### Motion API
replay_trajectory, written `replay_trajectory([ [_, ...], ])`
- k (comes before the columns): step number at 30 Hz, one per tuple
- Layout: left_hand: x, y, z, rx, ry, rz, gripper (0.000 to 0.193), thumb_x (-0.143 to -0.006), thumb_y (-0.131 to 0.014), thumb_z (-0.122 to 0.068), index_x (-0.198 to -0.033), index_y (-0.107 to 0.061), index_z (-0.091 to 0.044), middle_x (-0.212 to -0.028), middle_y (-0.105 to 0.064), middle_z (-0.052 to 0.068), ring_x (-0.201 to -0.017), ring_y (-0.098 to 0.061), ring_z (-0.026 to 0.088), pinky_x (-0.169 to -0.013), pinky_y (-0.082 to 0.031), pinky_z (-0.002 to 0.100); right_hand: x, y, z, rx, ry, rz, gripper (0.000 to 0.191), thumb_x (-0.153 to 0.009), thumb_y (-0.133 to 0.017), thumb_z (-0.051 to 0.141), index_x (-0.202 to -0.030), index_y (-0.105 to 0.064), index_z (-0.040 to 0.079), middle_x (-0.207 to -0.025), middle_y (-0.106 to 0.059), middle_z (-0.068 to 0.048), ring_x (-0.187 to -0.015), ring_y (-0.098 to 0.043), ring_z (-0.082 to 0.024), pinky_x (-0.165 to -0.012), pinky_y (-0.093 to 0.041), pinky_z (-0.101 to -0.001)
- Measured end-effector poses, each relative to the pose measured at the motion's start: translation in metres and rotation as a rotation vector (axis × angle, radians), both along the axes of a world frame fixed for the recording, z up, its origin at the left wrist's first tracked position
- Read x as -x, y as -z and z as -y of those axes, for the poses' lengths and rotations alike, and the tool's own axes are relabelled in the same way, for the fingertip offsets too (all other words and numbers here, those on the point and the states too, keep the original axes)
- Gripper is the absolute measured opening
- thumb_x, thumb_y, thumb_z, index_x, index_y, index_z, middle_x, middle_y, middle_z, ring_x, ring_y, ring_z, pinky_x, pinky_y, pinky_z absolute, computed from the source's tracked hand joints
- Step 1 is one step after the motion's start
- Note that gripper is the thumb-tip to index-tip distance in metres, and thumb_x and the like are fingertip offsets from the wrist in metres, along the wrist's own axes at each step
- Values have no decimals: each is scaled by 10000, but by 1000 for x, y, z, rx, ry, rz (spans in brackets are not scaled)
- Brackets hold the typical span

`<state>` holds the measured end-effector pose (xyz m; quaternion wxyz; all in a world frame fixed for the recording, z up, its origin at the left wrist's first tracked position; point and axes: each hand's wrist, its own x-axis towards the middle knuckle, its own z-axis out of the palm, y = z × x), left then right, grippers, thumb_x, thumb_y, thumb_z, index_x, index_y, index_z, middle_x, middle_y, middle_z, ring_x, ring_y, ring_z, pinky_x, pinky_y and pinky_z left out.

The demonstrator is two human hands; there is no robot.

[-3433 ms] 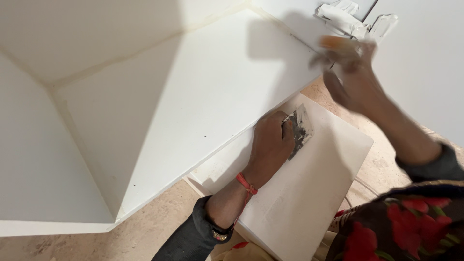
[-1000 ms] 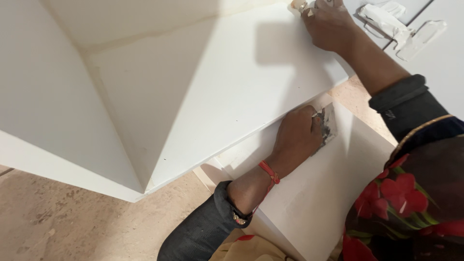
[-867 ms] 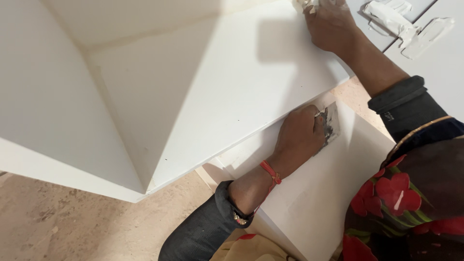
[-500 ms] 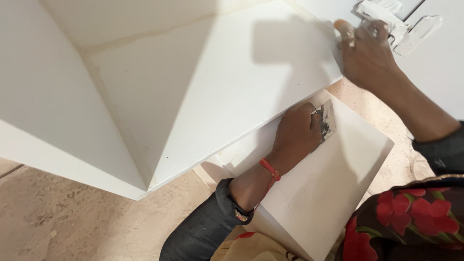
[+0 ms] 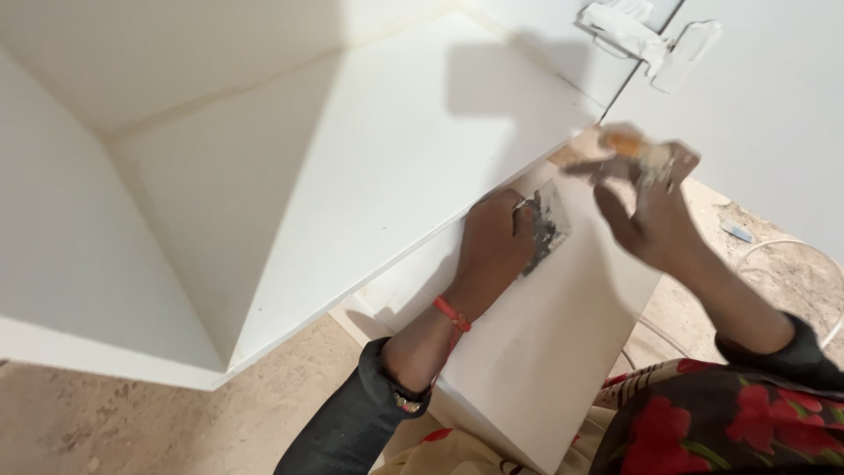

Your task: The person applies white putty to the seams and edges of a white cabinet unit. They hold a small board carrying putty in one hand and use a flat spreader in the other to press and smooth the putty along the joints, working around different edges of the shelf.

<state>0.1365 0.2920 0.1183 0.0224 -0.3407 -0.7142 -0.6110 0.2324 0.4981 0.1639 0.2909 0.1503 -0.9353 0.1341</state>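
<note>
White painted boards fill most of the view: you look down into one open cabinet (image 5: 290,176), and one loose white panel (image 5: 545,352) leans beneath its front edge.

Your left hand (image 5: 494,246) rests on that panel, just below the cabinet's edge. Its grip is curled closed around the handle of one small metal scraper (image 5: 545,227), whose flat blade is smeared with dark and pale filler. The blade lies on the panel's face and points towards your right hand. One red thread bracelet (image 5: 452,314) circles the left wrist, above a dark sleeve cuff.

Your right hand (image 5: 646,211) hovers above the panel's far corner, just beside the scraper blade but not touching it. Its fingers are pressed together, pinching a second putty knife (image 5: 646,157) with an orange patch near the handle. This tool is blurred, so you cannot tell its exact shape.

That makes two hands and two scraping tools.

Two white hinge pieces (image 5: 651,44) sit on the cabinet door (image 5: 765,114) at the upper right. Red-flowered dark fabric (image 5: 721,422) covers your lap at lower right, and the sandy floor (image 5: 132,431) shows beneath, with one pale cable (image 5: 782,251) lying on it.
</note>
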Motion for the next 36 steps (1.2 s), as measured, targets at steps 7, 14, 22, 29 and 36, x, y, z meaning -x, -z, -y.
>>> replay_trajectory([
  [7,-3,-15,-7,43,-11,-45,150,-934,-573,-40,-825,-640,38,-773,-662,230,-721,-652,410,-704,-495,494,-3,34,-20,-6,-50,-6,630,-1019,-534,-53,-1512,-151,27,-1450,-630,-107,-1290,-612,-243,-1140,-272,-476],
  [14,-7,-21,-13,102,47,149,172,-952,-556,-38,-822,-620,54,-711,-639,201,-499,-646,331,-547,-503,443,-1,44,-26,-4,-83,3,738,-1005,-520,-75,-1565,-55,49,-1457,-626,-88,-1320,-614,-139,-1168,-225,-491],
  [22,-10,-28,-20,54,73,155,206,-966,-556,-27,-787,-609,59,-706,-619,176,-431,-615,269,-431,-466,401,-20,46,-41,-194,-47,-88,896,-945,-524,-86,-1548,104,126,-1304,-711,-93,-1081,-707,-210,-1061,-256,-530],
  [29,-15,-34,-27,-56,-15,-212,100,-954,-587,21,-877,-647,47,-793,-663,216,-664,-636,351,-624,-485,429,-23,39,-53,378,-274,162,865,-997,-509,-33,-1544,144,121,-1217,-723,5,-1071,-701,-182,-1020,-492,-410],
  [36,-14,-33,-29,94,25,51,116,-952,-581,-15,-885,-649,51,-704,-647,223,-569,-624,353,-565,-458,439,-4,28,-45,99,-22,135,679,-881,-541,-85,-1454,-280,167,-1309,-696,-171,-1156,-644,-297,-1032,-480,-434],
])
